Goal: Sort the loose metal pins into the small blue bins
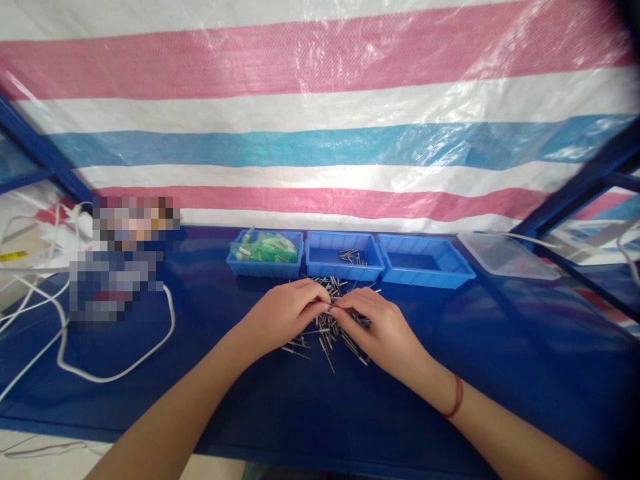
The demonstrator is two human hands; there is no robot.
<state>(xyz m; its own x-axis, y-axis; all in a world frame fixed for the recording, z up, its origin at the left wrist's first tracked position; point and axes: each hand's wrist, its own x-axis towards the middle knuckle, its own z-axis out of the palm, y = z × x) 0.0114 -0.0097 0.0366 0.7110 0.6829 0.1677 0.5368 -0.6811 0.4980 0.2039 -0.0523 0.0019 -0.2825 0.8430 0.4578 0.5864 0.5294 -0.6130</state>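
Over a loose pile of silver blind rivets (326, 340), my left hand (283, 312) and my right hand (383, 327) meet fingertip to fingertip. Each is closed in a pinch of thumb and forefinger. Between the fingertips shows a bit of a blind rivet (331, 306), mostly covered by the fingers. The heap lies on the blue tabletop (240, 400), spreading under and between both hands. Just behind it, the middle blue bin (345, 269) has a few rivets on its floor. A red cord circles my right wrist.
The left blue bin (265, 268) holds green-tinted plastic bags. Right of the middle one stands another blue bin (427, 277), with a clear plastic lid (507, 257) beside it. A white cable (115, 379) loops across the left side. A striped sheet (320, 147) hangs behind.
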